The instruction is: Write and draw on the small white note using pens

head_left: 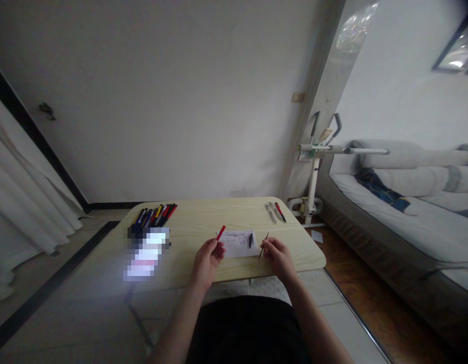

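My left hand (208,259) is closed in a pinch on a short red pen barrel (221,232), which points up and to the right. My right hand (277,254) is closed on a thin dark pen refill (263,245), tilted up over the table. Between the hands a small white paper (238,243) lies on the light wooden table (203,217), with a small black pen piece (251,240) on it.
A row of several coloured pens (155,215) lies at the table's back left, beside a blurred patch (146,254). A few more pens (275,212) lie at the back right. A white exercise machine (314,167) and a grey sofa (408,212) stand to the right, curtains on the left.
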Tool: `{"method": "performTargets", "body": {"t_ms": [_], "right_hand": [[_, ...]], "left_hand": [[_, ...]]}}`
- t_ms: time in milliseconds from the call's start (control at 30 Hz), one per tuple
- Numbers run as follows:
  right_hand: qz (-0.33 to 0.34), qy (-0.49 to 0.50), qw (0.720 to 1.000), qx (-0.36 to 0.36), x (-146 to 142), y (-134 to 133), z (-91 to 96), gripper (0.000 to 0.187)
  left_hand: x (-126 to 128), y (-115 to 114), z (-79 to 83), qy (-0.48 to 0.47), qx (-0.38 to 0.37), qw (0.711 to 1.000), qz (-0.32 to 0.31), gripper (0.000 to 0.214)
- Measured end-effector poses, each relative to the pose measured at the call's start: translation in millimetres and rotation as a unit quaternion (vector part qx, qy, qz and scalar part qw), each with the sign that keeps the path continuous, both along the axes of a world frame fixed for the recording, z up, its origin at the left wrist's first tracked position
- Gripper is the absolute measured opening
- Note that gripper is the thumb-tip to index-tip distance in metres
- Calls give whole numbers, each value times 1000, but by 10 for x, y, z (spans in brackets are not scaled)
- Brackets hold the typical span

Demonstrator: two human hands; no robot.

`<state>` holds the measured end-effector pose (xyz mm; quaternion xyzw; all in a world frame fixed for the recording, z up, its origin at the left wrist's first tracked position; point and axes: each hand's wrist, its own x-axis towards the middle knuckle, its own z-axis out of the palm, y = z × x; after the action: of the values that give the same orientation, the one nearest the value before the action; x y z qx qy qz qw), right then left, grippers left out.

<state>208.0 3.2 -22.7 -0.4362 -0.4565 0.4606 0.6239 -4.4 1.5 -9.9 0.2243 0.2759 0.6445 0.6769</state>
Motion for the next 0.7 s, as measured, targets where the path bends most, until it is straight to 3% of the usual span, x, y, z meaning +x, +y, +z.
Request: {"method": "performTargets", "body": {"t_ms": [233,533,700], "right_hand": [[-2,-8,1000,-5,5,-6,-14,22],[3,5,1000,-20,5,0,-21,24],[6,8,1000,-15,7,-7,24,23]], "left_hand": [[-48,17,4,-78,-30,996,-18,5],[-50,-18,20,-101,8,994,-45,4],[-51,1,10,-63,-1,997,-40,7]]}}
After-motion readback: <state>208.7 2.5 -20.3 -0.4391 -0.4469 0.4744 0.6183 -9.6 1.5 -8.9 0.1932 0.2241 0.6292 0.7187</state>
